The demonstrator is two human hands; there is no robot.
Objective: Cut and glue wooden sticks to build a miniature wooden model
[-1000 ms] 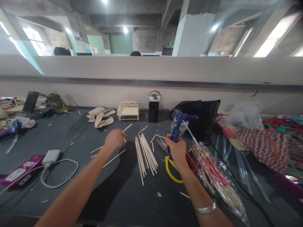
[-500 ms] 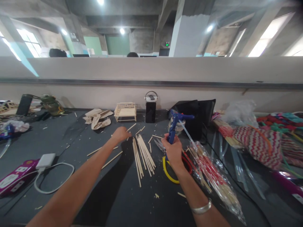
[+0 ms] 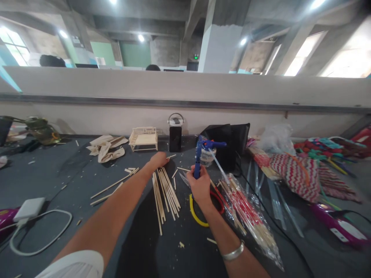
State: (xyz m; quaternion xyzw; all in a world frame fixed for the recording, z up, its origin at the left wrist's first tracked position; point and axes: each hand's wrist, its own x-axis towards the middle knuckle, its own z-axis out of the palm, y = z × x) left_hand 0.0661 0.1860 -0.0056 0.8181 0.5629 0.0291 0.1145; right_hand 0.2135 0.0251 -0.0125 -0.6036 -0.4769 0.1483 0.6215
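Observation:
My left hand (image 3: 159, 159) is closed, its fingertips partly hidden, with a short wooden stick (image 3: 172, 156) poking out to the right. It hovers just beyond the far end of a bunch of long wooden sticks (image 3: 169, 191). My right hand (image 3: 199, 183) wraps around the handle of a blue glue gun (image 3: 198, 156). From the gun a clear glue stick (image 3: 218, 164) slants down to the right. Under that hand lie scissors with a yellow and red handle (image 3: 194, 212), partly covered. A small wooden model bench (image 3: 144, 139) stands behind my left hand.
A dark phone (image 3: 175, 139) stands upright near the partition (image 3: 121, 116). To the right lie a plastic bag of sticks (image 3: 252, 218), a black cable (image 3: 268, 210) and striped knitted fabric (image 3: 295, 173). On the left are crumpled cloth (image 3: 107, 148) and a white charger (image 3: 30, 210).
The view has turned slightly right. My left hand has moved right relative to the sticks, carrying the short wooden stick. My right hand still grips the glue gun.

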